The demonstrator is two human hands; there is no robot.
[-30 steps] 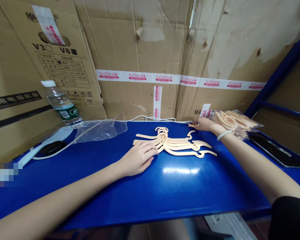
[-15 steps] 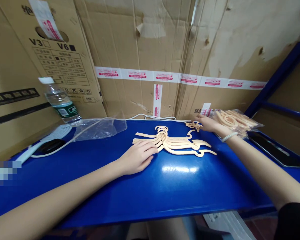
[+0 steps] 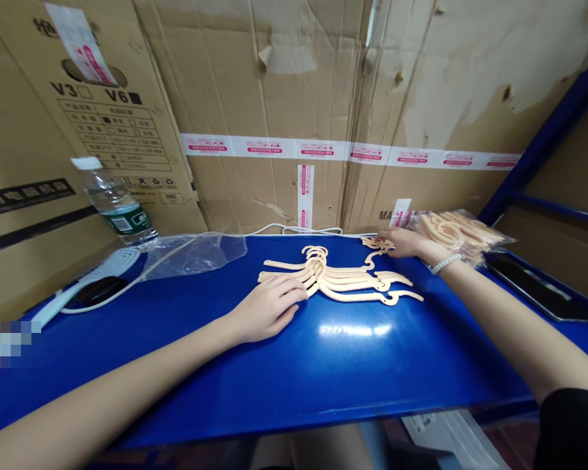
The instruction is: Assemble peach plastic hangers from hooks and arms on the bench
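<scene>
Several beige clothes hangers (image 3: pixel 347 285) lie overlapped on the blue table, their hooks bunched at the top and their curled arm ends pointing right. My left hand (image 3: pixel 273 305) rests palm down on the left arms of these hangers, fingers loosely stretched and covering part of them. Farther back on the right, a small heap of thin beige pieces (image 3: pixel 379 245) lies near the table's rear edge. Over that heap, my right hand (image 3: pixel 400 241) reaches with bent fingers, its fingertips partly hidden among the pieces.
Behind my right wrist lies a clear bag of beige parts (image 3: pixel 458 232), with a black phone (image 3: pixel 539 287) beside it. At the left stand a water bottle (image 3: pixel 120 209), a pale brush (image 3: pixel 102 267) and a crumpled clear bag (image 3: pixel 196 254). Cardboard (image 3: pixel 274 85) walls the back.
The camera view has shifted slightly. My right hand has moved a little at the heap of small pieces. My left hand keeps its place on the hangers.
</scene>
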